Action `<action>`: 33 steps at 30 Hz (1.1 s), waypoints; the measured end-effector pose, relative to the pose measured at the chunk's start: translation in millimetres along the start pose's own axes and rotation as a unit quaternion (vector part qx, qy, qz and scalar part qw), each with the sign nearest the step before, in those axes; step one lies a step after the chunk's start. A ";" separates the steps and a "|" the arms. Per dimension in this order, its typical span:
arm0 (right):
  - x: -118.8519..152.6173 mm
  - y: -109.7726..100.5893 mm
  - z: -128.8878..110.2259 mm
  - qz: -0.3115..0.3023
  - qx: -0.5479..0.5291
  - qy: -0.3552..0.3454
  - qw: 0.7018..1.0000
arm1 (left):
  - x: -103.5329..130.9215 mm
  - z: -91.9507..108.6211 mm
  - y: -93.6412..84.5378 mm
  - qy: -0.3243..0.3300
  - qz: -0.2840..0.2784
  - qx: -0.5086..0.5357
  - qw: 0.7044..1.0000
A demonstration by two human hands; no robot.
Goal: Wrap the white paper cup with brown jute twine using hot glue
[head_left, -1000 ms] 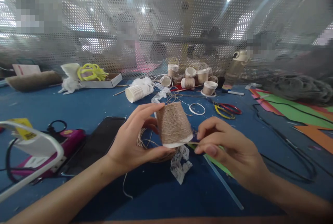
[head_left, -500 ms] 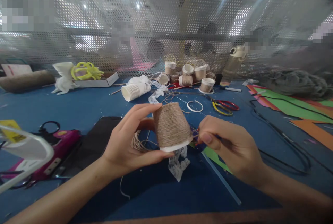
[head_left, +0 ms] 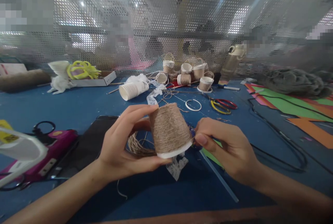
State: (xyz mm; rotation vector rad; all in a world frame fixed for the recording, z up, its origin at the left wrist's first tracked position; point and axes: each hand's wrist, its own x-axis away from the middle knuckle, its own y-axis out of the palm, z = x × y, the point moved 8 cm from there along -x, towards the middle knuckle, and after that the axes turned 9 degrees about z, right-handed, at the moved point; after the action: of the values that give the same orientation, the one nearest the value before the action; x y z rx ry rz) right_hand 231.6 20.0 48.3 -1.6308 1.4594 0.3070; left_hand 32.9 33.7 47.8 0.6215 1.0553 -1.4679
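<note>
A paper cup (head_left: 170,130) wrapped in brown jute twine is upside down and tilted, its white rim at the bottom. My left hand (head_left: 122,147) grips it from the left, fingers at the upper end and thumb under the rim. Close to the cup's right side, my right hand (head_left: 226,144) is closed in a pinch on a short bit of twine (head_left: 194,138) by the rim. Behind my left hand lies a loose coil of twine (head_left: 139,146). A piece of white lace (head_left: 177,168) shows below the cup, and a clear glue stick (head_left: 220,177) lies to its right.
Farther back are stacked paper cups (head_left: 132,90), several small twine-wrapped baskets (head_left: 199,71), scissors (head_left: 221,106) and a white ring (head_left: 193,105). A magenta power strip (head_left: 56,147) and a black phone-like slab (head_left: 91,140) lie left. Coloured sheets (head_left: 286,104) and a black cable (head_left: 275,139) lie right.
The cup has tilted slightly more, its rim rising on the right. My right hand has come slightly closer to the rim. Both grips look the same.
</note>
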 end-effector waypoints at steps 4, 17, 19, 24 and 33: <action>-0.2 0.7 -1.1 0.003 -0.007 -0.005 1.000 | 1.1 0.6 -1.3 -0.007 0.009 -0.011 1.000; 2.1 6.8 3.9 -0.023 -0.033 0.029 0.999 | 5.1 1.3 -3.6 0.010 0.019 -0.026 0.999; 3.7 8.2 8.2 -0.029 -0.044 0.051 0.997 | 3.2 1.3 -2.7 0.007 0.018 -0.013 1.000; 5.7 8.9 12.9 -0.031 -0.075 0.070 0.994 | 0.3 3.2 -0.6 0.010 0.008 0.007 1.000; 4.4 8.2 11.5 -0.023 -0.096 0.063 0.993 | 4.0 0.8 -1.9 -0.012 0.025 0.029 0.999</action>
State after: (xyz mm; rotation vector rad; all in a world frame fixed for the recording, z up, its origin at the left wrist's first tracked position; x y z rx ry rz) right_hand 229.7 26.4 35.1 -1.8642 1.5232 0.3320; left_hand 30.4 31.0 45.3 0.6644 0.9746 -1.4622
